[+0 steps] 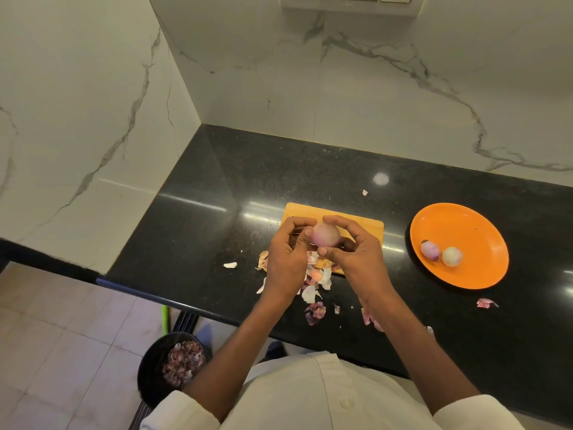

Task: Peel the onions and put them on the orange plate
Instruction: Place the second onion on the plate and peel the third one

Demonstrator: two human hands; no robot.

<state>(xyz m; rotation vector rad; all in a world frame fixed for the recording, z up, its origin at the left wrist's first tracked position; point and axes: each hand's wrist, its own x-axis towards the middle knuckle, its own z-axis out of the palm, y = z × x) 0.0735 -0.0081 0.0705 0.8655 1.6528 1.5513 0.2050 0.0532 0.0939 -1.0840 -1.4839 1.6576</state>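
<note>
Just past the white shirt, both hands curl round one pale onion over the chopping board, left hand pinching its side, right hand cradling it, while two peeled onions sit on the orange plate to the right.

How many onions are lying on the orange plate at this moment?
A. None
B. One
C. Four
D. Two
D. Two onions lie side by side on the orange plate, while a third onion is held above the cutting board by the left hand and the right hand.
</note>
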